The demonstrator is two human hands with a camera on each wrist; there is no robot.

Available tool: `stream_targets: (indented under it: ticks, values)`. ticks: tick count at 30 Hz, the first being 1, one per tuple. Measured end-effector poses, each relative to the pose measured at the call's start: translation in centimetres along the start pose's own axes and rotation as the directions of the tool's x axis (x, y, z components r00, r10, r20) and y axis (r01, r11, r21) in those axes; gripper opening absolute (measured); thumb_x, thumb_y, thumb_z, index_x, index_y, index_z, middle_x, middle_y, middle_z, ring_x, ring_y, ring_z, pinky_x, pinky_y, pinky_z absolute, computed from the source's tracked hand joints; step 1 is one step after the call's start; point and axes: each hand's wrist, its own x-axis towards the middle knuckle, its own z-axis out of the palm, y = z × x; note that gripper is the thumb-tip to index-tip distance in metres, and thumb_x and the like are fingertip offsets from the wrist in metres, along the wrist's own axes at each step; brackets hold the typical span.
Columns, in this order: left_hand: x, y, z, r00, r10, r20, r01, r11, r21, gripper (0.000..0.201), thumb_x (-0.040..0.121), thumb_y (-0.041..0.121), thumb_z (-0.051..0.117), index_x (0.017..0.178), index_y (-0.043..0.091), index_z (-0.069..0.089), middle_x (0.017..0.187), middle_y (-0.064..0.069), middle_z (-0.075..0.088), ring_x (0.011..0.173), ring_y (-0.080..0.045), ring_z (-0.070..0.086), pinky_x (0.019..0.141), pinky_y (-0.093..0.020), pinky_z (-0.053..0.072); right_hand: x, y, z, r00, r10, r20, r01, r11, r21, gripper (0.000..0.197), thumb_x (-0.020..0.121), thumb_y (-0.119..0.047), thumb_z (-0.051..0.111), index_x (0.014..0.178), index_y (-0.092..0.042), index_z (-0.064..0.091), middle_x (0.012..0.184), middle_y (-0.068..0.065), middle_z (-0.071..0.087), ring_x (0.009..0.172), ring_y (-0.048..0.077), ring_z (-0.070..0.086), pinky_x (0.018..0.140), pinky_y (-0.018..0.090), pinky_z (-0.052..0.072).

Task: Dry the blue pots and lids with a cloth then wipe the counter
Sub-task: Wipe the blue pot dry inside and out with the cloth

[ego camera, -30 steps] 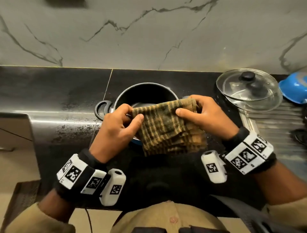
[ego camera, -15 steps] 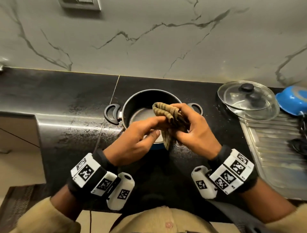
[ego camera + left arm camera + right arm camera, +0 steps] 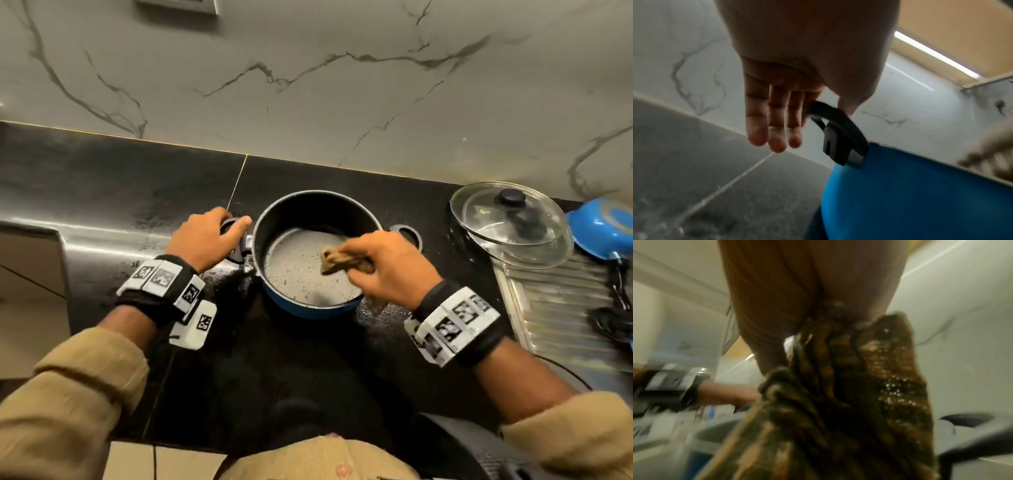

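Note:
A blue pot (image 3: 310, 310) with a dark, droplet-speckled inside stands on the black counter (image 3: 102, 192). My right hand (image 3: 376, 267) grips a bunched brown checked cloth (image 3: 337, 262) just inside the pot, above its wet bottom. In the right wrist view the cloth (image 3: 849, 402) hangs bunched from the right hand (image 3: 797, 305). My left hand (image 3: 219, 224) lies on the pot's left handle (image 3: 236, 255). In the left wrist view the left hand (image 3: 807, 123) has straight fingers (image 3: 774, 126), and the black handle (image 3: 838, 134) sits between them and the thumb, above the blue pot wall (image 3: 910, 194).
Glass lids (image 3: 510, 222) with a black knob lie stacked at the right, partly on a ribbed steel drainboard (image 3: 555, 308). A second blue pot (image 3: 603, 226) lies tipped at the far right. Water spots dot the counter around the pot. A marble wall (image 3: 308, 85) backs the counter.
Both hands held the cloth over the pot. The left hand has let go and moved left onto the handle. The right hand has brought the bunched cloth down into the pot.

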Motion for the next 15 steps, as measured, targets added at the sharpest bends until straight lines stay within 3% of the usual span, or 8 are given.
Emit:
stream_targets:
  ticks: [1,3,5,6,9,12,13,15]
  values:
    - [0.2,0.3,0.2,0.999,-0.024,0.021,0.025,0.999,-0.043,0.055,0.081,0.072,0.05,0.08,0.019,0.063,0.08,-0.009,0.068,0.088,-0.036,0.064,0.073,-0.04,0.05,-0.2,0.2,1.1,0.996,-0.009,0.088,0.021,0.991,-0.134,0.025,0.087,-0.041,0.058,0.106,-0.03,0.07,0.084,-0.009,0.066,0.085,0.011,0.055,0.078,0.037,0.051]
    - [0.6,0.8,0.5,0.997,-0.071,0.019,0.072,0.99,-0.124,0.054,0.073,0.068,0.05,0.065,0.016,0.061,0.064,-0.007,0.063,0.076,-0.034,0.063,0.065,-0.035,0.046,-0.9,0.8,3.2,0.981,-0.014,0.196,0.075,0.949,-0.307,0.041,0.093,-0.058,0.041,0.105,-0.032,0.07,0.085,-0.011,0.066,0.095,0.014,0.053,0.087,0.039,0.042]
    - [0.5,1.0,0.7,0.994,-0.108,0.001,0.105,0.969,-0.223,0.053,0.073,0.063,0.058,0.063,0.011,0.065,0.056,-0.008,0.061,0.064,-0.031,0.063,0.053,-0.03,0.043,-1.9,1.2,4.1,0.978,-0.031,0.208,0.09,0.955,-0.281,0.053,0.095,-0.065,0.031,0.105,-0.031,0.07,0.091,-0.014,0.068,0.106,0.011,0.054,0.103,0.041,0.034]
    - [0.2,1.2,0.7,0.993,-0.116,-0.027,0.105,0.959,-0.264,0.051,0.074,0.059,0.063,0.062,0.01,0.065,0.054,-0.008,0.06,0.059,-0.029,0.061,0.049,-0.028,0.04,-2.2,1.3,4.1,0.977,-0.043,0.21,0.095,0.965,-0.244,0.054,0.095,-0.066,0.031,0.108,-0.03,0.069,0.092,-0.013,0.069,0.103,0.01,0.056,0.103,0.04,0.035]
    - [-0.8,2.3,0.5,0.981,-0.074,-0.179,0.009,0.942,-0.337,0.048,0.076,0.053,0.064,0.058,0.009,0.062,0.053,-0.01,0.057,0.057,-0.029,0.056,0.05,-0.032,0.042,-2.7,1.2,3.8,0.96,-0.045,0.277,0.11,0.969,-0.222,0.058,0.09,-0.07,0.035,0.125,-0.03,0.059,0.099,-0.01,0.07,0.092,0.014,0.063,0.086,0.038,0.049]
    - [-2.6,4.5,-0.4,0.96,-0.02,-0.28,-0.092,0.92,-0.381,0.049,0.081,0.045,0.07,0.049,0.015,0.048,0.046,-0.001,0.046,0.047,-0.016,0.048,0.049,-0.029,0.043,-3.8,1.0,4.2,0.945,-0.075,0.318,0.156,0.959,-0.238,0.068,0.083,-0.07,0.046,0.134,-0.025,0.051,0.115,-0.005,0.068,0.103,0.019,0.064,0.088,0.04,0.05]
    - [-3.3,5.2,-0.7,0.95,-0.004,-0.313,-0.124,0.913,-0.389,0.051,0.084,0.039,0.073,0.048,0.018,0.044,0.044,0.003,0.042,0.043,-0.009,0.044,0.047,-0.023,0.041,-3.9,0.8,4.5,0.937,-0.066,0.343,0.15,0.963,-0.226,0.072,0.081,-0.067,0.053,0.135,-0.019,0.05,0.119,0.0,0.066,0.105,0.023,0.063,0.09,0.041,0.049]
    - [-4.8,6.4,-1.0,0.922,0.046,-0.384,-0.196,0.912,-0.361,0.055,0.088,0.03,0.073,0.047,0.022,0.037,0.042,0.008,0.036,0.038,-0.008,0.042,0.042,-0.013,0.032,-3.9,-0.5,5.3,0.917,-0.028,0.399,0.108,0.978,-0.179,0.075,0.079,-0.058,0.064,0.134,-0.01,0.047,0.123,0.009,0.062,0.11,0.03,0.06,0.095,0.043,0.046]
